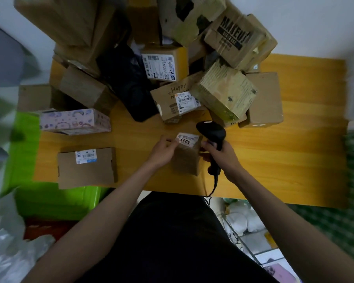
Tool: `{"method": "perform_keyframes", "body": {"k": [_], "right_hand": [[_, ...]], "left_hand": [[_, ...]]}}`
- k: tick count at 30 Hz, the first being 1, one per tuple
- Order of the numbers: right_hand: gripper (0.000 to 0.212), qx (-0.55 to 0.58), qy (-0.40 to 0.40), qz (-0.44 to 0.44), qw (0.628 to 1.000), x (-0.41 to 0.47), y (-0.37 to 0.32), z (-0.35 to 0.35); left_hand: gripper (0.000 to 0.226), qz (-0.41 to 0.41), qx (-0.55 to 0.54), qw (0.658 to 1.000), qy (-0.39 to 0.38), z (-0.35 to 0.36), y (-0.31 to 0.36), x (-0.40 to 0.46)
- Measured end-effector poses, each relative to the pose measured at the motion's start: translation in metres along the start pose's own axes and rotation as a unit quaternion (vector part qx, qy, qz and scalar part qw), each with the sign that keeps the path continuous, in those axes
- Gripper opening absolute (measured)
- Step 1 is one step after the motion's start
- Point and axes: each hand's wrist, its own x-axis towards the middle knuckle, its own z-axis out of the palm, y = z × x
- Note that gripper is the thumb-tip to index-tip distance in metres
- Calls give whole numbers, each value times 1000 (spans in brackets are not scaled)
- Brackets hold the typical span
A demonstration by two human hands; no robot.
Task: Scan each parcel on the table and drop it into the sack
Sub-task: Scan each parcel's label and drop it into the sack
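Observation:
A small brown parcel with a white label reading 5003 stands near the front edge of the wooden table. My left hand grips its left side, fingers curled at the label's edge. My right hand grips the handle of a black barcode scanner just right of the parcel, and its fingertips touch the parcel's right side. The scanner's head sits just behind and right of the label. A white sack lies at the lower left, beside the table.
A flat brown box sits at the front left, a patterned pink box behind it. Several brown parcels and a black bag pile at the back. A green bin stands left below the table. The scanner cable drops over the front edge.

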Motion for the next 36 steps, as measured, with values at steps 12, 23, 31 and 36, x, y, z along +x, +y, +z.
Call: {"method": "perform_keyframes", "body": {"k": [12, 23, 31, 36], "right_hand": [[33, -1, -5, -6, 1000, -12, 11, 10], [12, -4, 14, -108, 994, -47, -28, 3], [33, -52, 30, -217, 974, -74, -64, -2], [23, -61, -15, -259, 964, -97, -99, -17]], "left_hand": [[36, 50, -15, 998, 27, 2, -17, -20], [39, 38, -201, 979, 18, -26, 5, -48], [39, 100, -183, 977, -45, -43, 26, -81], [43, 140, -200, 969, -14, -50, 38, -91]]}}
